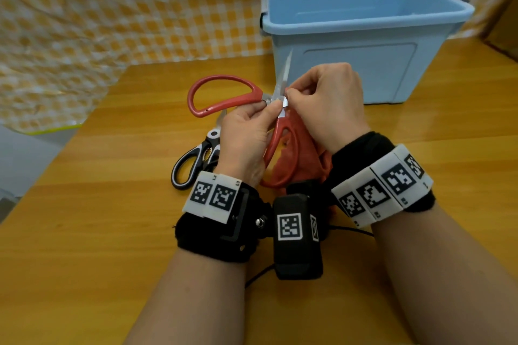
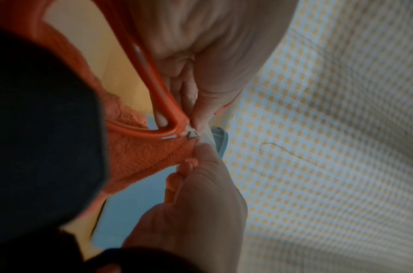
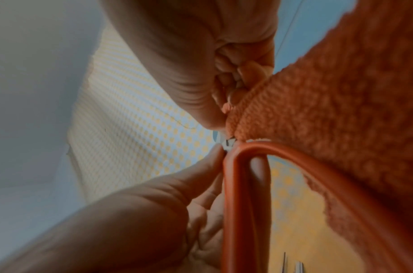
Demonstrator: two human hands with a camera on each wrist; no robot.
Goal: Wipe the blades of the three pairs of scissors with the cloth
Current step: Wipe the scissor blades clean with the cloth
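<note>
The red-handled scissors (image 1: 232, 101) are held open above the table, one bare blade (image 1: 286, 70) pointing up toward the bin. My left hand (image 1: 269, 110) grips them at the pivot, thumb on the metal and a finger through the near handle (image 3: 233, 203). My right hand (image 1: 293, 94) pinches the orange cloth (image 1: 308, 159) onto the other blade right beside the pivot. The cloth (image 2: 142, 157) hangs down under my right wrist. A black-and-white pair of scissors (image 1: 193, 159) lies on the table left of my left wrist. I cannot make out a third pair.
An open light-blue plastic bin (image 1: 364, 64) stands just behind the hands. A yellow-and-white check sheet (image 1: 84, 22) hangs along the back and left. The wooden table (image 1: 112, 232) stretches to the left and toward me.
</note>
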